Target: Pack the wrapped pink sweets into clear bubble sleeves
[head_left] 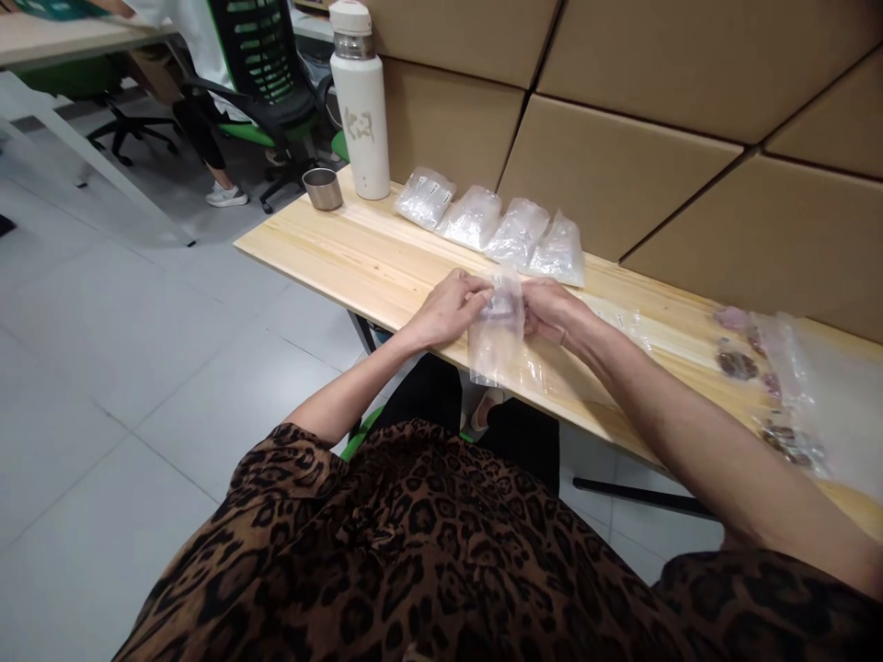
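Observation:
A clear plastic bag hangs between my two hands over the front edge of the wooden table. My left hand is closed on the bag's left side, the thumb lying over the plastic. On the other side my right hand has its fingers curled at the bag's right edge, partly hidden behind the plastic. Something pale with a small dark mark shows near the bag's top; I cannot make out what it is. Several filled clear bags lie in a row behind my hands. To the right of my right wrist is a flat clear packet with small dark labels.
A white bottle and a metal cup stand at the table's left end. Stacked cardboard boxes wall off the back. Small packets of dark pieces and plastic sheeting lie right. A person sits on an office chair beyond.

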Tool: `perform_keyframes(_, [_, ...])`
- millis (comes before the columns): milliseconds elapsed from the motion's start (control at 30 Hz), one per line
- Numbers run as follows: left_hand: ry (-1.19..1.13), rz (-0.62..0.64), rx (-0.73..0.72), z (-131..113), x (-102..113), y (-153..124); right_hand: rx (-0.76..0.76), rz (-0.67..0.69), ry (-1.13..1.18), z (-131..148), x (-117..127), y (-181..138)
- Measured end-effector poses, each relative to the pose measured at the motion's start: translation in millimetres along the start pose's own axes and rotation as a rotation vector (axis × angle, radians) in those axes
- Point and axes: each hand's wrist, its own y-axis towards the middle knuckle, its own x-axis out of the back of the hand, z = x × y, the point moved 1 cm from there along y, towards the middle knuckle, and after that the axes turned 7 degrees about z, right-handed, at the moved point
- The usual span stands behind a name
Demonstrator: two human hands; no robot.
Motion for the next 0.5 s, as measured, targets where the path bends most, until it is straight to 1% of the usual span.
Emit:
perform_keyframes(33, [0.065,0.005,0.006,-3,-3,-1,0.022,-0.037,-0.045,1,7,-3])
perform_keyframes(67, [0.114,0.006,0.024,-5,-6,-2,0.092,-0.095,-0.103,3,15,-6])
perform_keyframes(133, [0.19,0.009,0.071,-12,-13,-4,0.345,-0.224,-0.224,7,26,-17])
perform_keyframes(167, [0.216,0.01,0.089,-14,-16,-4,0.461,-0.251,-0.28,9,28,-22])
perform_keyframes(200, [0.231,0.011,0.101,-16,-18,-4,0.531,-0.236,-0.336,8,27,-27])
perform_keyframes(233, [0.232,0.011,0.105,-17,-20,-4,0.554,-0.19,-0.4,7,24,-30])
perform_keyframes(300, [0.183,-0.007,0.087,-15,-22,-3,0.516,-0.08,-0.547,2,15,-33])
perform_keyframes(367, [0.043,-0.075,0.09,-10,-22,0,0.436,-0.021,-0.667,-3,6,-32])
perform_keyframes(433, [-0.22,-0.169,0.174,-5,-21,4,0.342,-0.013,-0.701,-5,0,-30])
perform_keyframes(500, [-0.559,-0.224,0.318,-1,-20,7,0.25,-0.02,-0.66,-4,-2,-31])
